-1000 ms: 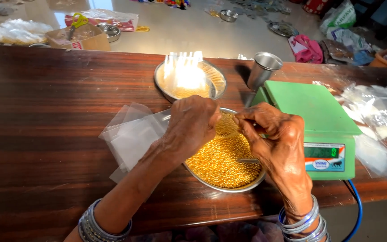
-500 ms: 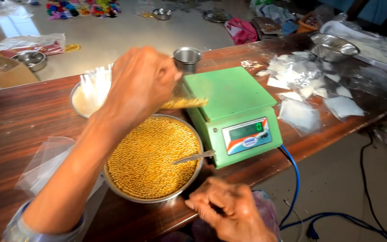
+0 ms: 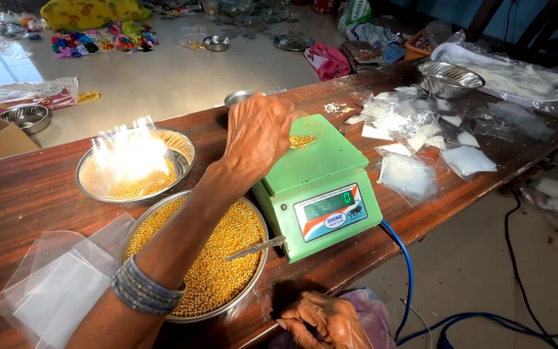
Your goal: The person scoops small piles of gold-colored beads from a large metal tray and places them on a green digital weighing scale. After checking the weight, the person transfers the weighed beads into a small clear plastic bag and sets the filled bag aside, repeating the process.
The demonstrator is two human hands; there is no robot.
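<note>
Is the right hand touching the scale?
No, the right hand rests at the table's near edge, apart from the green scale.

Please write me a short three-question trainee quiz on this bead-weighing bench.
1. True or false: the left hand is over the green scale, with a small bag of gold beads lying on its pan.
2. Where does the right hand rest? A) in the bead bowl B) at the near table edge C) on the scale
3. Fill in: a metal ____ lies across the rim of the bead bowl.

Key: 1 true; 2 B; 3 spoon. The right hand sits low at the edge of the table, holding nothing that can be made out.
</note>
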